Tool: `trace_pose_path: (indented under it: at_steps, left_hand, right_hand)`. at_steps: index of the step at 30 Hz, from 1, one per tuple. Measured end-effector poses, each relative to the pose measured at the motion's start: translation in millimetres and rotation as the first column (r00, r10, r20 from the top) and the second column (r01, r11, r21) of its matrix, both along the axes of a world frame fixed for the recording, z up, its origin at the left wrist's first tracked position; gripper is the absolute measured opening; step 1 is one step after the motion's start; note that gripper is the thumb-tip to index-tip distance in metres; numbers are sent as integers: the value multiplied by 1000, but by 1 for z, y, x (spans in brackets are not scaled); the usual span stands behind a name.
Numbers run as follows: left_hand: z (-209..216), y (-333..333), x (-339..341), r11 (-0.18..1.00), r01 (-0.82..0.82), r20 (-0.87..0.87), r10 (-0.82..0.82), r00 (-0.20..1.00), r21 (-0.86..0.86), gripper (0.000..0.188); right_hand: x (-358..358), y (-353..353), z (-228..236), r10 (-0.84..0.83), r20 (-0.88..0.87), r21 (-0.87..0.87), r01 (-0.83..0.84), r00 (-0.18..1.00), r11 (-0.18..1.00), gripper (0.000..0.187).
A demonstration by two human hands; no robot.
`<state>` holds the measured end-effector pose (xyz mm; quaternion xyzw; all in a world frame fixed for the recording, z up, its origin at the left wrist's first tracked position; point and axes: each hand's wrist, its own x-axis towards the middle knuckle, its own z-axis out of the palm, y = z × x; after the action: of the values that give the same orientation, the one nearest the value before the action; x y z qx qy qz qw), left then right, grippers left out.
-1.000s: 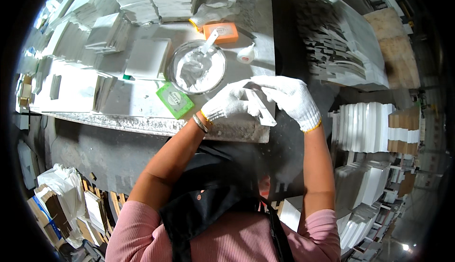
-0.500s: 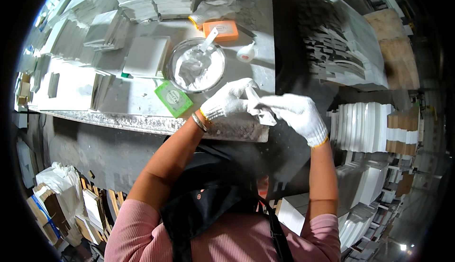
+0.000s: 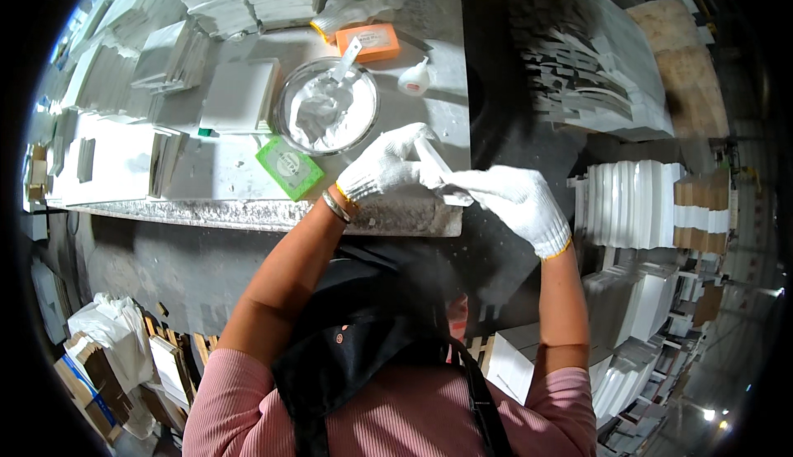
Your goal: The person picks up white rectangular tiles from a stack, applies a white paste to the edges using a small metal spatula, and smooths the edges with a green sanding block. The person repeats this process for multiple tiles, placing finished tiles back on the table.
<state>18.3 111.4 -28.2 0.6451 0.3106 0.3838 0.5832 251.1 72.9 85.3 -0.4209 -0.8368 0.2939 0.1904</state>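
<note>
My left hand [image 3: 388, 162], in a white knit glove with a yellow cuff, grips a thin white tile piece [image 3: 433, 158] tilted over the table's right edge. My right hand [image 3: 519, 202], gloved the same way, is closed with its fingertips against the lower end of that piece. A bit of white cloth [image 3: 457, 198] shows pinched there, partly hidden by the fingers. Left of my left hand is a round clear bowl [image 3: 291, 136] of white paste [image 3: 320, 116] with a white scraper [image 3: 349, 57] standing in it. A green pad [image 3: 288, 168] lies beside the bowl.
Behind the bowl lie an orange pad [image 3: 368, 42], a white squeeze bottle [image 3: 415, 79] and a spare glove [image 3: 351, 9]. Stacks of white tiles [image 3: 239, 93] cover the table's left and back. More tile stacks [image 3: 632, 205] stand on the right, past the floor gap.
The view has shifted slightly, so the table appears further left and up. Both hands remain at the tile piece; the cloth shows less, and the right fingers lie closer along the piece.
</note>
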Motion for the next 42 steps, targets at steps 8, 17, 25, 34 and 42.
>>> trace_pose_path:
  at_steps: [8, 17, 25, 34, 42]
  left_hand:
    - [8, -1, 0, 999, -2, -19, 1, 1000, -45, 32]
    - [0, -3, 2, 995, -1, 71, 9, 997, -104, 38]
    - [-2, -2, 2, 999, -20, 76, 24, 997, -46, 33]
    - [-3, -4, 5, 980, 22, 214, 21, 977, -197, 35]
    - [-12, -3, 6, 997, -47, 123, 56, 991, -68, 33]
  right_hand:
    - [-24, 26, -7, 23, -95, 11, -22, 995, 1000, 33]
    - [-6, 1, 2, -7, 61, 15, 6, 998, 1000, 35]
    - [-3, -8, 6, -70, 52, -122, 76, 996, 990, 34]
    - [0, -36, 11, -227, 129, -270, 255, 965, 929, 50]
    - [-2, -44, -1, -341, -46, -374, 300, 939, 877, 51]
